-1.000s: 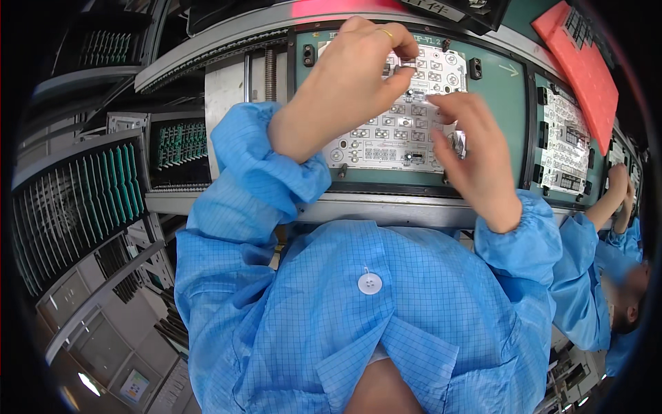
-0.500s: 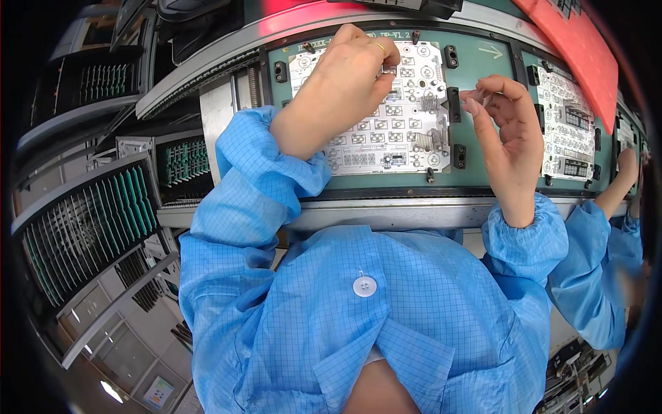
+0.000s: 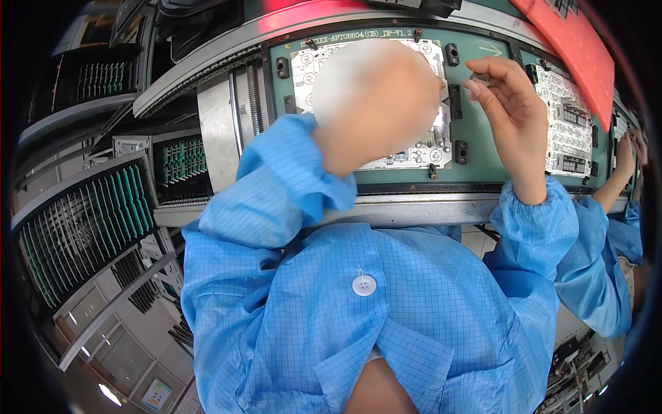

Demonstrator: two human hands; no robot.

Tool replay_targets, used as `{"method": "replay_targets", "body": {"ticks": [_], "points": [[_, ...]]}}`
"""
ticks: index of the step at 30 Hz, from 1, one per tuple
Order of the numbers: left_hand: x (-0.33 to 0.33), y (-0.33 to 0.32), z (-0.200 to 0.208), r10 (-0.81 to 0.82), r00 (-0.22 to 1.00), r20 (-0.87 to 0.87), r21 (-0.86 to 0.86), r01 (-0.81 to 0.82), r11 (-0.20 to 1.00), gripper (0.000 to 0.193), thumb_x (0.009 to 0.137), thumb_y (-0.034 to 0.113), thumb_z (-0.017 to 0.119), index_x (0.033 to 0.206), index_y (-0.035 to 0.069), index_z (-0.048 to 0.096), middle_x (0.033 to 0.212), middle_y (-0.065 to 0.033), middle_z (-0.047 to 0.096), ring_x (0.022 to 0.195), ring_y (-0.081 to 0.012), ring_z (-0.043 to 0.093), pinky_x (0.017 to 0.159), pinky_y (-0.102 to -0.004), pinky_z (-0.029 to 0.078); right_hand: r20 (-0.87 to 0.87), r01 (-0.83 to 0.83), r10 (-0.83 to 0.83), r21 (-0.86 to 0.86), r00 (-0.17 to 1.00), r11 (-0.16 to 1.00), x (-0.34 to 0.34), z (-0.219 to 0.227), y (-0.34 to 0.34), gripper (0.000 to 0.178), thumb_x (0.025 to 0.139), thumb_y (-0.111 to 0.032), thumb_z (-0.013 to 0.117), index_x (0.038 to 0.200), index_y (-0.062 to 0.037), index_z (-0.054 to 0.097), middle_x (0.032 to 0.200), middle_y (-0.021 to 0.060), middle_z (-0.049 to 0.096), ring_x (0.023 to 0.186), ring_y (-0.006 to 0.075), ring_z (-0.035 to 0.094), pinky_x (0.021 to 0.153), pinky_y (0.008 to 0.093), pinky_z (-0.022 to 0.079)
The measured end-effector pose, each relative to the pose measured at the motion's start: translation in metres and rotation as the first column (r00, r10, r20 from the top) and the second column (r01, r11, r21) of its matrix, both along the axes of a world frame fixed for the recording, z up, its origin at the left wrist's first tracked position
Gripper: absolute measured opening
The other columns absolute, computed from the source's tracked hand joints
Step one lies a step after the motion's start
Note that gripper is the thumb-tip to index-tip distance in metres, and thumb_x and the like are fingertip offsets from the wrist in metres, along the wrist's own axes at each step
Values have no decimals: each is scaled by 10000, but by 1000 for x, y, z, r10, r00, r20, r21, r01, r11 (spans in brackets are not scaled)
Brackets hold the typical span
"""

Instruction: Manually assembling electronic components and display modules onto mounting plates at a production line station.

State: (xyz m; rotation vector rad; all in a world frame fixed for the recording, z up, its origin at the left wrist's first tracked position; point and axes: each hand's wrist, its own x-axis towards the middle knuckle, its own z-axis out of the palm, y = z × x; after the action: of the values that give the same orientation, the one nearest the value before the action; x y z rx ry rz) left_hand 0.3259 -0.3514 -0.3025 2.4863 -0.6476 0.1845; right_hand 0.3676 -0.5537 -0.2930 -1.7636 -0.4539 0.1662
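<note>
A white circuit board (image 3: 301, 79) with several small parts and wire coils sits in a green carrier plate (image 3: 489, 165) before me. Over the board's middle is my left hand (image 3: 383, 103), covered by a blurred patch that hides its fingers, so what they hold cannot be told. My right hand (image 3: 516, 103) is raised above the carrier, right of the board. Its fingers curl, and thumb and forefinger come close together around something small and shiny that I cannot make out. Black clamp blocks (image 3: 460, 152) stand along the board's right side.
Further right lies a second white board (image 3: 550, 141) in its carrier, below a red sheet (image 3: 576, 65). A co-worker's hand (image 3: 624, 159) is at the far right. Metal rails (image 3: 407, 208) run along the near edge. Racks of green boards (image 3: 89, 228) stand on the left.
My left hand has shifted right and a little nearer over the board, and is now blurred out. My right hand has moved slightly up and right. The co-worker's hand has shifted slightly.
</note>
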Motion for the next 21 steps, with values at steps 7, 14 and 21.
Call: {"method": "replay_targets", "body": {"ticks": [7,14,21], "points": [[-6,-1,-5,75,997,10,-70,-74,995,250,793,93,746,1010,11,652,1022,-127,608,1059,-326,521,932,-404,472,330,-91,227,-379,916,921,31,-2,15,238,871,53,660,1105,8,658,1013,56,659,888,126,614,792,261,502],[-31,33,27,162,971,-174,-262,-205,943,261,815,32,714,1064,8,640,955,-78,648,922,-226,602,847,-304,494,371,-207,345,-362,862,909,32,-18,40,293,839,56,664,1125,-4,649,970,105,657,846,206,642,749,309,521],[-65,73,40,19,786,-618,-642,-519,564,232,954,45,594,1168,-37,628,957,-30,622,894,-76,569,814,-219,481,443,-164,371,-437,816,884,30,-21,47,370,833,47,681,1191,-23,619,994,119,642,927,246,661,800,333,536]]}}
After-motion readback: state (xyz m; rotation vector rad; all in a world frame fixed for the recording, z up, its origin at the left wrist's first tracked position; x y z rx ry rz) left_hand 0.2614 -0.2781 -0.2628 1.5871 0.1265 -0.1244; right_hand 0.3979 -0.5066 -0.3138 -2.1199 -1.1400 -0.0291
